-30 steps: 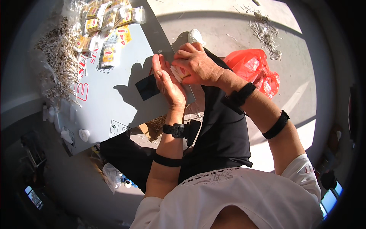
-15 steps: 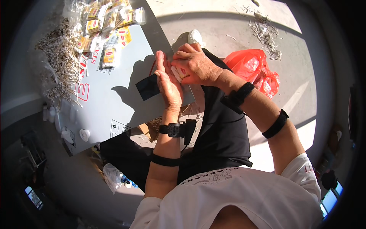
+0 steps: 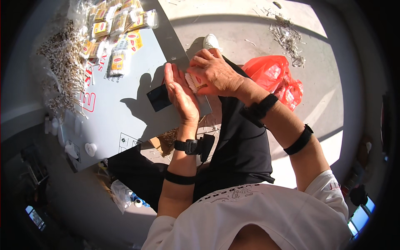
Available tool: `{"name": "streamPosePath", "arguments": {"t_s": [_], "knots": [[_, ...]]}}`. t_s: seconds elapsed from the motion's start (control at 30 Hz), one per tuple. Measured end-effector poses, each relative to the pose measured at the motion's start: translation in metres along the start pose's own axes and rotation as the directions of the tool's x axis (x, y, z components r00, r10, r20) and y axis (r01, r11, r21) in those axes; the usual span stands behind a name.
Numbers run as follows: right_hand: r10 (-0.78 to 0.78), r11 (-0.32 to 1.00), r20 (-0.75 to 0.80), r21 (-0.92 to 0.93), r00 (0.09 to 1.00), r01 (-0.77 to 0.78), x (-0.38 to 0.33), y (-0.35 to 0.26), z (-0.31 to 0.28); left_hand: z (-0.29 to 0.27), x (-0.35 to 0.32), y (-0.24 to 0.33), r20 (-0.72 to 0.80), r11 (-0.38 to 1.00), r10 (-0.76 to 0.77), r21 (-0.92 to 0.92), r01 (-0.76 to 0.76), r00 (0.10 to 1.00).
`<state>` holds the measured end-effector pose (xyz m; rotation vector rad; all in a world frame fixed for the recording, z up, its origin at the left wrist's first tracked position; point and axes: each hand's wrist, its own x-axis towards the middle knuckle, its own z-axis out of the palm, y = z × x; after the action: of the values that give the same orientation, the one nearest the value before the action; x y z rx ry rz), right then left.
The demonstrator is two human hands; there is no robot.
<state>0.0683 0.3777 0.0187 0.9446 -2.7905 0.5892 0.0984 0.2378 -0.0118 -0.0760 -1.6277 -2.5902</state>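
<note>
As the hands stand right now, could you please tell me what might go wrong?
The cotton swab pack in the right hand tilts beside the open left hand; if its end is unsealed, which I cannot tell, swabs could slip out. Both hands are near the edge of the table, so a dropped pack might reach the floor.

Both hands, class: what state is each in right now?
Left hand: open, beside the cotton-swab pack; contact unclear.
Right hand: closed, holding that pack.

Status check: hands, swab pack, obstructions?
Right hand holds swab pack. Left hand open alongside, contact with pack unclear. Nothing visibly blocking either hand.
</note>
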Motion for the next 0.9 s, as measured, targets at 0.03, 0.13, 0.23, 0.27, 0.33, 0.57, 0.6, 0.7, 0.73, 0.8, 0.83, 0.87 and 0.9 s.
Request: {"name": "streamPosePath", "arguments": {"t_s": [0.03,0.13,0.23,0.27,0.33,0.57,0.6,0.7,0.73,0.8,0.83,0.87,0.9], "knots": [[0.001,1.000,-0.002,0.019,1.000,-0.001,0.000,0.001,0.000,0.001,-0.001,0.001,0.004,1.000,-0.006,0.007,0.006,1.000],[0.012,1.000,-0.005,0.016,1.000,-0.012,-0.002,0.001,-0.001,0.005,-0.009,0.001,-0.024,0.999,-0.014,0.030,0.014,1.000],[0.019,1.000,0.028,0.012,0.999,-0.020,-0.005,-0.001,-0.002,0.005,-0.018,0.005,-0.033,0.998,-0.027,0.058,0.029,0.999],[0.017,1.000,0.034,0.014,0.999,-0.017,-0.005,-0.001,-0.002,0.006,-0.021,0.005,-0.005,0.997,-0.041,0.062,0.041,0.999],[0.007,1.000,0.043,0.012,0.999,-0.007,-0.004,0.000,-0.001,0.009,-0.022,0.002,-0.016,0.997,-0.004,0.083,0.006,1.000],[-0.051,0.999,0.041,0.014,0.998,0.051,0.000,0.003,0.001,0.006,-0.021,0.000,-0.003,0.988,0.019,0.154,-0.018,1.000],[-0.059,0.998,0.049,0.017,0.997,0.058,0.000,0.003,0.000,0.007,-0.021,0.000,0.007,0.989,0.017,0.144,-0.017,1.000],[-0.072,0.997,0.048,0.024,0.996,0.071,0.001,0.004,0.001,0.004,-0.020,-0.003,0.064,0.976,0.021,0.214,-0.035,0.998],[-0.077,0.997,0.039,0.027,0.996,0.076,0.001,0.004,0.002,0.003,-0.020,-0.004,0.064,0.976,0.020,0.215,-0.033,0.998],[-0.074,0.997,0.038,0.026,0.997,0.073,0.001,0.003,0.004,0.003,-0.018,-0.002,0.118,0.958,0.006,0.286,-0.039,0.993],[-0.072,0.997,0.036,0.024,0.997,0.071,0.001,0.002,0.004,0.002,-0.018,-0.001,0.119,0.957,0.004,0.288,-0.038,0.993],[-0.072,0.997,0.034,0.023,0.997,0.071,0.001,0.003,0.003,0.001,-0.018,0.001,0.104,0.960,-0.007,0.278,-0.022,0.995],[-0.071,0.997,0.044,0.035,0.997,0.069,0.002,0.003,0.002,0.001,-0.018,0.003,0.090,0.963,-0.018,0.269,-0.007,0.996]]}}
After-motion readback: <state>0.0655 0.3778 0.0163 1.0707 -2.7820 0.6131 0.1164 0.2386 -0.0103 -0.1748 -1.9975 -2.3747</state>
